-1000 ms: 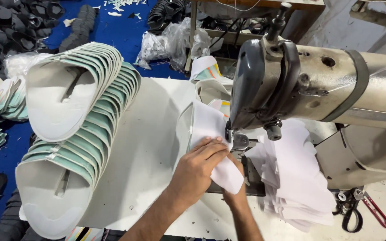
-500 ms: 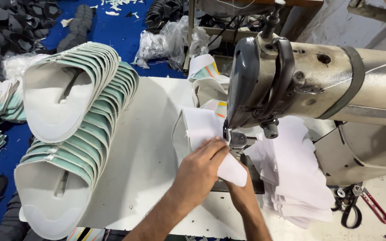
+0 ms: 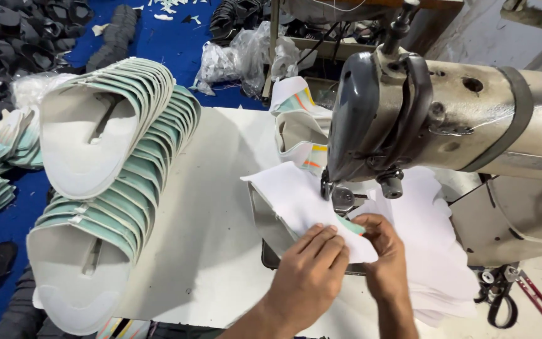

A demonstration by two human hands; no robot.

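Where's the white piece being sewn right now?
In the head view, the white piece lies centre-right on the table, under the sewing machine head, pressed flat by the left hand and right hand.

white piece: slid left under the needle | hands: left, right followed it
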